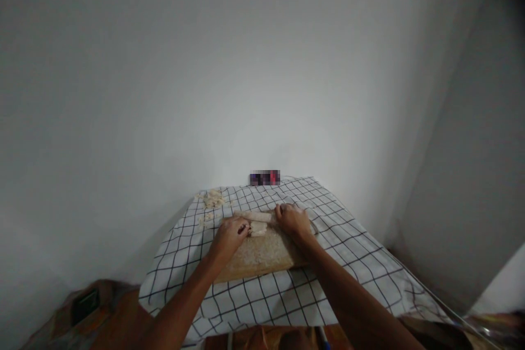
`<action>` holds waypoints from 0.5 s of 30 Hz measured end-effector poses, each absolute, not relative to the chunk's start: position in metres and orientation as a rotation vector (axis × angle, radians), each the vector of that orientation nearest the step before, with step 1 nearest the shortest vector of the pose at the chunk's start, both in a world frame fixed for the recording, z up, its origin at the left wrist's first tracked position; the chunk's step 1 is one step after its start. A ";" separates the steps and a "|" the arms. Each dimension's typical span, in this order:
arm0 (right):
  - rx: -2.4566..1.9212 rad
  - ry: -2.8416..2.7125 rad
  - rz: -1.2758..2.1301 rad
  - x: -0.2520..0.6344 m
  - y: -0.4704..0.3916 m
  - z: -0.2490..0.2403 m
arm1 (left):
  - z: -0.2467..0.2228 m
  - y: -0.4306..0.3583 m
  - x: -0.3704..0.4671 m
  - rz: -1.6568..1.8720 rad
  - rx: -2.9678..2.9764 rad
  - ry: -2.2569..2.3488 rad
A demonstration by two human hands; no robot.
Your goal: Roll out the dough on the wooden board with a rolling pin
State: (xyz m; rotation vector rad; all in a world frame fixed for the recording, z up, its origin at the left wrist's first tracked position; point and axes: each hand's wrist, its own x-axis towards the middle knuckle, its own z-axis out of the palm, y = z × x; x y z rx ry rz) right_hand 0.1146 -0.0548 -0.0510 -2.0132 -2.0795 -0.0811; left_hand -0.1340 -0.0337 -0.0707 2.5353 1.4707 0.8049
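Note:
A pale rolling pin [259, 217] lies across the far part of a floured wooden board [258, 254]. My left hand [232, 233] is closed at the left side of the board, near the pin's left part. At the pin's right end, my right hand [292, 219] has its fingers wrapped round it. A small flat piece of pale dough [258, 229] rests on the board between my hands, just on the near side of the pin. What my left fingers hold is too small to make out.
The board rests on a white checked cloth [279, 298]. Loose pale dough pieces [213, 198] lie at the cloth's back left. A dark and red blurred object [265, 178] stands at the back edge, against the wall. A dark item [85, 306] is at lower left.

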 end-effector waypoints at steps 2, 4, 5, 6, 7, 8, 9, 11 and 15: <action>-2.002 -2.104 -0.110 0.114 -0.053 -0.053 | -0.073 -0.036 -0.130 0.820 2.536 1.486; -2.013 -2.085 -0.122 0.114 -0.049 -0.056 | -0.075 -0.040 -0.119 0.835 2.528 1.494; -2.028 -2.052 -0.118 0.113 -0.048 -0.057 | -0.076 -0.042 -0.113 0.840 2.524 1.491; -2.040 -2.013 -0.109 0.113 -0.046 -0.059 | -0.076 -0.043 -0.107 0.846 2.520 1.485; -2.048 -1.979 -0.099 0.113 -0.044 -0.061 | -0.076 -0.045 -0.102 0.847 2.519 1.481; -2.052 -1.960 -0.093 0.113 -0.043 -0.063 | -0.076 -0.046 -0.098 0.841 2.520 1.476; -2.048 -1.963 -0.094 0.113 -0.042 -0.065 | -0.075 -0.047 -0.096 0.829 2.523 1.471; -2.020 -2.034 -0.117 0.115 -0.041 -0.067 | -0.074 -0.047 -0.098 0.809 2.532 1.456; -1.992 -2.125 -0.138 0.117 -0.043 -0.066 | -0.074 -0.044 -0.120 0.830 2.534 1.497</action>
